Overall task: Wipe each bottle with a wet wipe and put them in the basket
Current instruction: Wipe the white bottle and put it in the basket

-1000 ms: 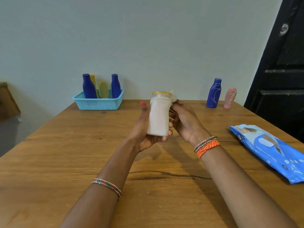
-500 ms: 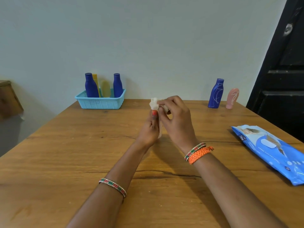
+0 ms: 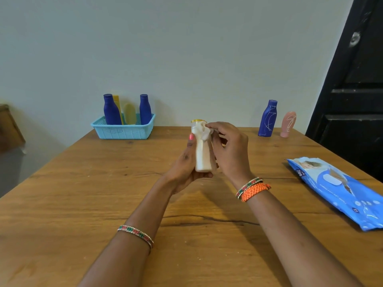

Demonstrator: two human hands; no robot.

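head view: left hand grips the upright cream plastic bottle with a yellow cap above the wooden table; right hand pinches a crumpled white wet wipe against its neck.
risk: damp plastic may slip, since the grip sits low.
writing: blue wipes pack reads "mee"; the rest is illegible.

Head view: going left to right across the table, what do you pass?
Light blue basket with bottles in it → left hand → white bottle it holds → right hand pressing a wipe to it → standing blue bottle → pink bottle → blue wipes pack.
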